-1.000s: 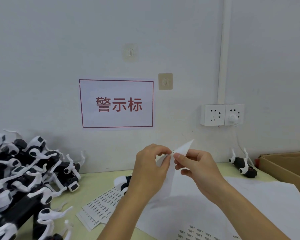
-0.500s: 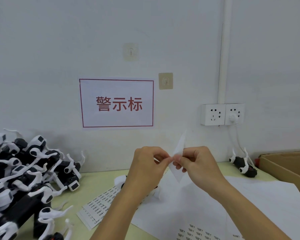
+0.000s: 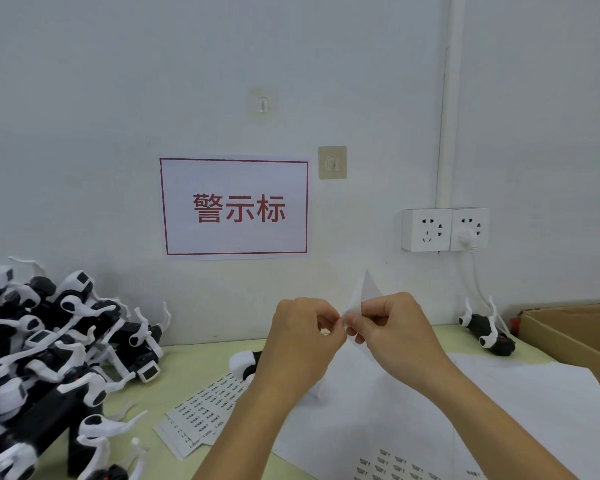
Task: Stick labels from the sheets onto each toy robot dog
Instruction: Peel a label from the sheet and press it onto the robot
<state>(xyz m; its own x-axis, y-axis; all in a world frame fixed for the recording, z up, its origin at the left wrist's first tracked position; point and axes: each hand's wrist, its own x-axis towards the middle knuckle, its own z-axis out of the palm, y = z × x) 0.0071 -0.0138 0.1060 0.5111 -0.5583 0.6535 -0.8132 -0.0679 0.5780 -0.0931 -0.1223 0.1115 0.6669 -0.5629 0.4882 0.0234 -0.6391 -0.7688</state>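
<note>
I hold a large white label sheet (image 3: pixel 368 296) lifted at its corner above the table. My right hand (image 3: pixel 395 327) pinches the raised corner. My left hand (image 3: pixel 305 337) pinches at the same corner, fingertip to fingertip with the right; whether a label is between its fingers is too small to tell. The sheet's lower part (image 3: pixel 413 427) lies on the table with rows of printed labels (image 3: pixel 395 465) near the bottom edge. A stack of smaller label sheets (image 3: pixel 201 414) lies left of my left forearm. One black-and-white toy robot dog (image 3: pixel 246 363) sits partly hidden behind my left wrist.
A heap of several black-and-white toy dogs (image 3: pixel 49 358) fills the left side. A single toy dog (image 3: pixel 487 332) lies at the back right near an open cardboard box (image 3: pixel 575 337). The wall carries a red-bordered sign (image 3: pixel 234 206) and power sockets (image 3: pixel 444 229) with a white cable.
The raised sheet corner has folded narrower and more upright. Both hands have dropped slightly and drawn closer together at the corner.
</note>
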